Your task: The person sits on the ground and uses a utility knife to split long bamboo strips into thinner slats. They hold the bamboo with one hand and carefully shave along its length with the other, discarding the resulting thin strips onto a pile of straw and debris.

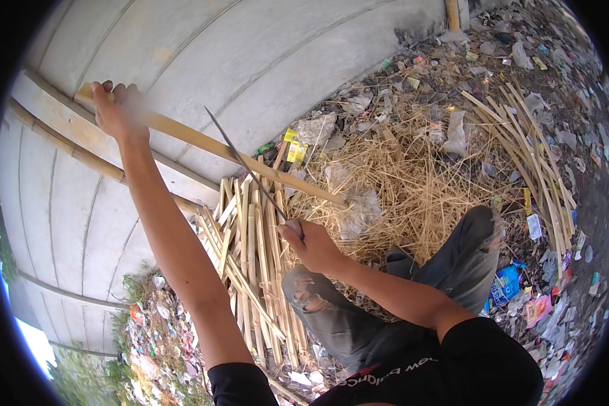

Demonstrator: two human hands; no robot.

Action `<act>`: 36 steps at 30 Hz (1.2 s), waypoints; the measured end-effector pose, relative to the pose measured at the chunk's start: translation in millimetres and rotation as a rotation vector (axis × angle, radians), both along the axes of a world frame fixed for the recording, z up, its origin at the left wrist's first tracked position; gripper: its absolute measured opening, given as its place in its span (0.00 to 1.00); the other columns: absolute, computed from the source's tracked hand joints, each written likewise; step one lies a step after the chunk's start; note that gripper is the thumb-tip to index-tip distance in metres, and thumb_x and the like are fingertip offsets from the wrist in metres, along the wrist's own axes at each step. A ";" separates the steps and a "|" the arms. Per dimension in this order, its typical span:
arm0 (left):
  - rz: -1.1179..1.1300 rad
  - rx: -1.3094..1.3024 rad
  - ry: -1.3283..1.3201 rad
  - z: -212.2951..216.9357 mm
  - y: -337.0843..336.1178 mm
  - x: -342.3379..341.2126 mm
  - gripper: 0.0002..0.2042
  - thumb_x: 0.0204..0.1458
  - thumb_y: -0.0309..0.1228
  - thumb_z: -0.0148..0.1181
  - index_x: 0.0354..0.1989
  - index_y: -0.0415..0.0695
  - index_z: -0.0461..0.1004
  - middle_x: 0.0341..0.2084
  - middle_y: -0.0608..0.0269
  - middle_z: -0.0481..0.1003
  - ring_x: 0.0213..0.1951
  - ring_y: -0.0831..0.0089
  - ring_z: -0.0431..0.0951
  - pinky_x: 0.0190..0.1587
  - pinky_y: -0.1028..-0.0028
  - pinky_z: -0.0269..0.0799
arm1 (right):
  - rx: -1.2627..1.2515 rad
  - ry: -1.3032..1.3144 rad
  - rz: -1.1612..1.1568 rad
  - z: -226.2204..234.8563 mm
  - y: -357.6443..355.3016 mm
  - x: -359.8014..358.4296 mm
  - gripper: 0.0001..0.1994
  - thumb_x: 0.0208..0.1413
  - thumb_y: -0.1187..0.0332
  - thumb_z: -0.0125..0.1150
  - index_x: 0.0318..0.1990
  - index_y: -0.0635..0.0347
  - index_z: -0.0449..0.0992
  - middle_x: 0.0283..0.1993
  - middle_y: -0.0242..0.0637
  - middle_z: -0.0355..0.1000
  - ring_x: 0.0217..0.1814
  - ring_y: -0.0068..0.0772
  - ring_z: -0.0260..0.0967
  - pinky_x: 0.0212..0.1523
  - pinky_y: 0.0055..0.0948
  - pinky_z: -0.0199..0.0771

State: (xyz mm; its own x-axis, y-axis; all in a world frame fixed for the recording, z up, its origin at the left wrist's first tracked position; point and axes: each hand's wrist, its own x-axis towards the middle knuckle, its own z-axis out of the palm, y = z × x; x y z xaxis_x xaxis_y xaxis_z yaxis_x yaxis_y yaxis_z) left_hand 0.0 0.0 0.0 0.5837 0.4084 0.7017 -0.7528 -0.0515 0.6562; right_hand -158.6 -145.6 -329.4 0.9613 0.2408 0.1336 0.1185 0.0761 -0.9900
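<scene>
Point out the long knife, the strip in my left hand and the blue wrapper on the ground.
Long knife point(239, 157), head view: on the blade.
Strip point(197, 139), head view: on its flat side.
Blue wrapper point(503, 285), head view: on its front.

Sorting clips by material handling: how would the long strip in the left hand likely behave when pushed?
The long strip looks fairly stiff, running nearly straight out from the left hand. It is probably light for its length, since only that hand grips it, near one end. Being flat, it seems unlikely to roll.
</scene>
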 end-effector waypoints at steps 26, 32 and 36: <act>-0.044 -0.009 -0.005 4.6 -10.1 -8.3 0.15 0.71 0.43 0.43 0.36 0.45 0.61 0.20 0.70 0.50 0.20 0.78 0.48 0.22 0.77 0.47 | -0.436 0.452 -0.035 -296.6 -93.3 -11.2 0.34 0.68 0.41 0.51 0.17 0.59 0.68 0.13 0.37 0.66 0.16 0.31 0.70 0.20 0.41 0.67; -0.165 0.095 0.002 5.0 -30.4 -3.5 0.14 0.71 0.42 0.44 0.39 0.43 0.62 0.20 0.70 0.50 0.20 0.78 0.49 0.22 0.77 0.46 | -0.071 0.110 -0.105 -115.9 -32.4 5.3 0.29 0.71 0.45 0.45 0.28 0.65 0.68 0.19 0.43 0.62 0.22 0.40 0.60 0.29 0.48 0.62; -0.104 0.060 0.004 7.4 -33.6 -8.5 0.14 0.70 0.42 0.46 0.39 0.42 0.62 0.20 0.70 0.50 0.20 0.77 0.49 0.22 0.76 0.46 | 0.071 -0.046 -0.113 -96.7 3.2 -11.5 0.27 0.70 0.48 0.49 0.28 0.65 0.67 0.23 0.47 0.64 0.25 0.43 0.60 0.33 0.46 0.63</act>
